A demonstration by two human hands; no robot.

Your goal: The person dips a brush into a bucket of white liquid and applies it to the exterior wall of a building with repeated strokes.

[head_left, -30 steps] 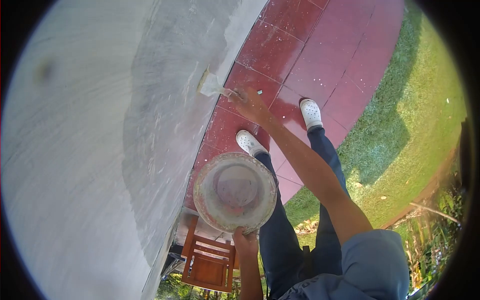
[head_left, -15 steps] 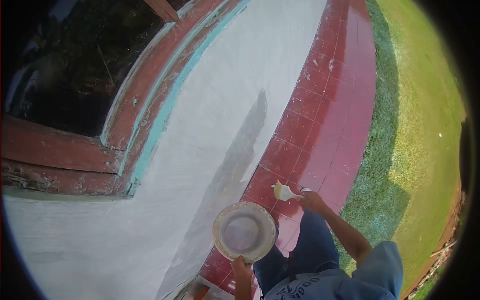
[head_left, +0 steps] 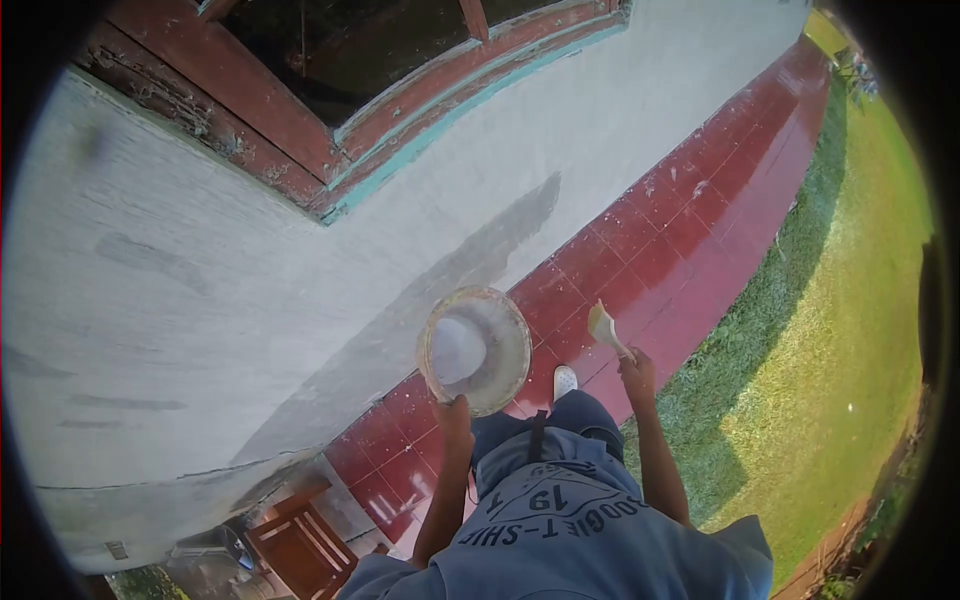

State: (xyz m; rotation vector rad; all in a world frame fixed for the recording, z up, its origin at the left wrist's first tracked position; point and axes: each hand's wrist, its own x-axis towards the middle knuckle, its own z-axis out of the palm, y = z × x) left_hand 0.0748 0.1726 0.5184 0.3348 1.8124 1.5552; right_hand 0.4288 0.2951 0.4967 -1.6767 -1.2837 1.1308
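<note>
At 11 o'clock, the window (head_left: 335, 150) is cut off by the top edge; shapes in its dark glass are too dim to identify. At 10 o'clock, a smudge (head_left: 92, 140) is blurred. At 2 o'clock, the items beyond the walkway (head_left: 862, 78) are too small to name. The fingers of the left hand (head_left: 455, 418) are partly hidden at the basin's (head_left: 508, 350) 7 o'clock; whether liquid lies inside is unclear. The right hand (head_left: 638, 378) covers the brush's (head_left: 604, 328) handle end. One shoe (head_left: 565, 381) shows partly, the other is hidden. At 6 o'clock, folds obscure the shirt's (head_left: 600, 560) lettering.
</note>
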